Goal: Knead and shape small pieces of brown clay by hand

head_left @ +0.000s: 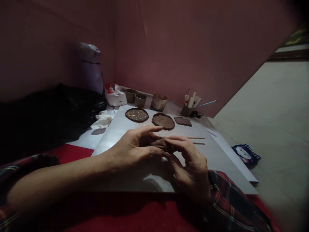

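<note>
Between my two hands, above the white board (pixel 113 129), is a small lump of brown clay (pixel 162 145). My left hand (pixel 136 145) has its thumb and fingers curved around the lump from the left. From the right, the fingertips and thumb of my right hand (pixel 187 158) pinch the clay's near end. Just beyond lie a round clay piece with yellow specks (pixel 136 115), a round rough clay disc (pixel 163 121) and a smaller flat clay piece (pixel 182 121). A thin stick (pixel 196 138) lies on the board behind my right hand.
Along the back stand two small cups (pixel 141 101), a wider stained bowl (pixel 158 102) and a holder with tools (pixel 190 104). Crumpled white tissue (pixel 102 120) and a black plastic sheet (pixel 48 112) lie left. A dark blue pouch (pixel 245 155) is at right. Red cloth (pixel 135 212) lies in front.
</note>
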`<state>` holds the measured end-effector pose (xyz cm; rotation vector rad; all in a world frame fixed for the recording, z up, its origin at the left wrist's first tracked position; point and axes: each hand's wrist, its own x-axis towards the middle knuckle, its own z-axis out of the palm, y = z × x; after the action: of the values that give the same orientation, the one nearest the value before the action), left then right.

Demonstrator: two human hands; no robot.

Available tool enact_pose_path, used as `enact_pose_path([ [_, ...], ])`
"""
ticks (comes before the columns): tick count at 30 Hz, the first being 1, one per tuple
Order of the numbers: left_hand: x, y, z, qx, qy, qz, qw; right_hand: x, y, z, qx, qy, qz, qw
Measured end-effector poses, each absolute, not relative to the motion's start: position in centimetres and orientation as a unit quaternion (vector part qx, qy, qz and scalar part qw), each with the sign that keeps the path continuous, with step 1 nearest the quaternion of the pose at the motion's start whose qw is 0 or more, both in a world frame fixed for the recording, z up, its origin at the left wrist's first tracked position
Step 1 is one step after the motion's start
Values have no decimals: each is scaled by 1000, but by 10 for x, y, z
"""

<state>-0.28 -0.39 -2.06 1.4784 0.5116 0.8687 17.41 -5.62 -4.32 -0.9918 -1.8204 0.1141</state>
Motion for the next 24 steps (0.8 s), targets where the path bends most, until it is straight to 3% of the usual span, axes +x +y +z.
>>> enact_pose_path([
  [12, -4, -6, -16, 690, 215, 355, 593, 176, -53, -43, -413, -767, 53, 488],
  [24, -6, -7, -12, 789, 239, 354, 442, 179, -56, -43, -361, -801, 57, 475],
])
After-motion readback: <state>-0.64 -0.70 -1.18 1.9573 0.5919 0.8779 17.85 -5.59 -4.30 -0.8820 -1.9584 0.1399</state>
